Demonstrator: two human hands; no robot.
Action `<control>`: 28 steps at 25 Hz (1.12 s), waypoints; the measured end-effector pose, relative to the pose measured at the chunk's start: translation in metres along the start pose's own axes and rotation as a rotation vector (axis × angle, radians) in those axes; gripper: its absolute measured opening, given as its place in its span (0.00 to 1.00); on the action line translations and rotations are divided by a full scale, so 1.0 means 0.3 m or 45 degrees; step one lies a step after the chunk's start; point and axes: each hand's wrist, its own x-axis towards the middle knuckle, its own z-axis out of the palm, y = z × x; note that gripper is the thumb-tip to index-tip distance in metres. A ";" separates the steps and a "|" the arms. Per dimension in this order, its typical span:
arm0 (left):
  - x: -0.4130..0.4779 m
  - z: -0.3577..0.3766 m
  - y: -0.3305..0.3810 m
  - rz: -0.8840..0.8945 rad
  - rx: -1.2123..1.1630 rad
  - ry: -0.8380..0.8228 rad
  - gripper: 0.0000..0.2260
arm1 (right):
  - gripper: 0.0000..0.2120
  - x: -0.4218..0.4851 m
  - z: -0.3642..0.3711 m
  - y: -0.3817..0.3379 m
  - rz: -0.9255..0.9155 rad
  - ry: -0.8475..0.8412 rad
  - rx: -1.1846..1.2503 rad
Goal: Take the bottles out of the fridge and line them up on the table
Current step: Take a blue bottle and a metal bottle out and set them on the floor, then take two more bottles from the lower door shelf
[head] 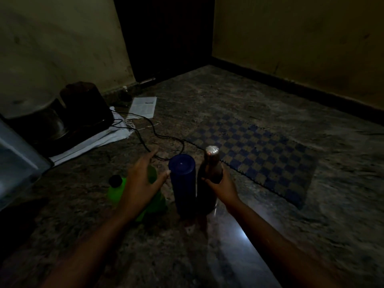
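Observation:
The scene is dim. A tall dark blue bottle [184,183] stands upright on the mottled stone surface [249,225]. Right of it and touching it stands a brown metal bottle [209,175] with a silver cap, and my right hand [223,187] grips its body. My left hand [141,181] hovers with fingers spread over green bottles: one with a black cap [116,189] to its left, another [152,173] partly hidden behind my palm. The thumb almost reaches the blue bottle.
A blue checkered mat [259,154] lies behind the bottles. Black cables [145,129] cross the surface toward dark appliances [83,109] on a white cloth at left. A paper sheet [143,107] lies further back. The fridge edge [14,159] shows at far left.

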 end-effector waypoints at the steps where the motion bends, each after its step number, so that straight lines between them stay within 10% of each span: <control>1: -0.015 0.022 0.020 -0.046 -0.059 -0.024 0.28 | 0.30 -0.010 -0.001 -0.002 0.061 0.013 0.005; 12: -0.167 0.046 0.110 -0.626 -0.694 -0.011 0.20 | 0.20 -0.265 0.081 -0.128 0.360 -0.236 0.223; 28: 0.039 -0.952 -0.056 -0.709 -0.493 0.899 0.17 | 0.17 -0.262 0.753 -1.192 -0.234 -1.016 0.195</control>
